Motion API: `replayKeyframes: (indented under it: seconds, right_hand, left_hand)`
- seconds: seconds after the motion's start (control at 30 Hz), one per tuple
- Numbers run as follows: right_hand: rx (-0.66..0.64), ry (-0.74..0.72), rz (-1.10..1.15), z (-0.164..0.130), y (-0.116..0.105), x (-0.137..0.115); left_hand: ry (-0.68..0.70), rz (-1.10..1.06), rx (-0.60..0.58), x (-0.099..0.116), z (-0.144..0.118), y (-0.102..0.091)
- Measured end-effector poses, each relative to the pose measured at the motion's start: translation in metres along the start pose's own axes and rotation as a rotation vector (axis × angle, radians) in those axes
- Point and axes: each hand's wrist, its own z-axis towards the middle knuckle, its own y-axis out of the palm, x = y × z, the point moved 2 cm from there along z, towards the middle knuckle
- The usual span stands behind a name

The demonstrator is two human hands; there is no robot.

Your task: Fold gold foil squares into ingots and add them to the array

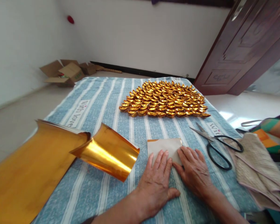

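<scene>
A folded sheet of gold foil paper (164,145), pale back side up with a thin gold strip at its far edge, lies flat on the striped cloth. My left hand (156,180) presses on its near left part, fingers stretched out and thumb apart. On the near right corner rests my right hand (193,168), its fingers extended too. Both hands cover the paper's near edge. Left of them lies a curled piece of shiny gold foil paper (107,151), overlapping a larger stack of gold sheets (30,174).
Many folded gold paper ingots (164,99) stand packed at the table's far side. Black-handled scissors (214,140) lie partly open at right, beside a beige towel (259,168). Blue striped cloth (93,90) covers the table. Cardboard boxes (70,71) sit on the floor beyond; a door (242,46) stands right.
</scene>
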Motion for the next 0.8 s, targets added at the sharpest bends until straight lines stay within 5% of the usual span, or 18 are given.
replayKeyframes:
  seconds: [0.4, 0.63, 0.8]
  right_hand:
    - [-0.055, 0.056, 0.293, -0.005, 0.002, 0.024]
    - [-0.003, 0.095, 0.416, -0.011, 0.005, 0.047]
    - [0.131, 0.164, 0.41, -0.006, -0.016, 0.039]
  left_hand:
    - [0.069, -0.081, -0.067, -0.012, -0.005, -0.009]
    - [0.099, -0.095, -0.027, -0.016, -0.006, -0.005]
    - [0.095, -0.104, -0.029, -0.016, -0.005, -0.003]
